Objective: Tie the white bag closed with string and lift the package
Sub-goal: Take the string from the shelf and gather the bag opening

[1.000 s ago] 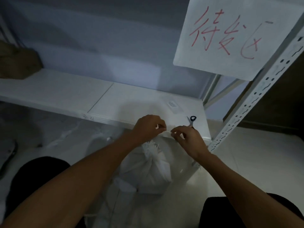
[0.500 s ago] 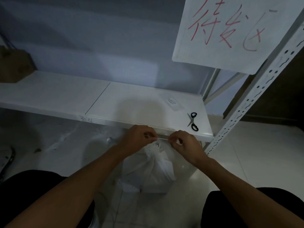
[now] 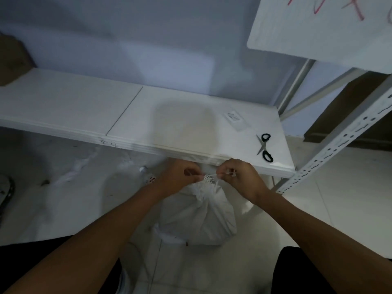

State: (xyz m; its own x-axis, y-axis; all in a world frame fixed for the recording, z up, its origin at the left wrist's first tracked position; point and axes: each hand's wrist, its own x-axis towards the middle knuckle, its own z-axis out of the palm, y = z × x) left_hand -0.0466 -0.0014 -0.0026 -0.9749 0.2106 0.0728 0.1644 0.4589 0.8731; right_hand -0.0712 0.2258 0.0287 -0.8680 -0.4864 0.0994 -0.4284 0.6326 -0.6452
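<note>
A white bag [image 3: 199, 217] stands on the pale floor, just in front of the low shelf's front edge. Its top is gathered into a frayed bunched neck [image 3: 209, 184]. A thin white string [image 3: 214, 176] runs across the neck between my two hands. My left hand [image 3: 180, 177] pinches one end at the left of the neck. My right hand [image 3: 239, 177] pinches the other end at the right, fingers curled. The hands are close together, right above the bag.
A low white shelf [image 3: 131, 115] runs behind the bag, with black-handled scissors [image 3: 264, 147] and a small label [image 3: 234, 117] near its right end. A perforated metal upright [image 3: 331, 145] stands at right. Scraps litter the floor [image 3: 72, 175] at left. A paper sign [image 3: 322, 28] hangs above.
Both hands have come lower and closer together over the bag's neck, and the string between them is shorter. The view has tilted down.
</note>
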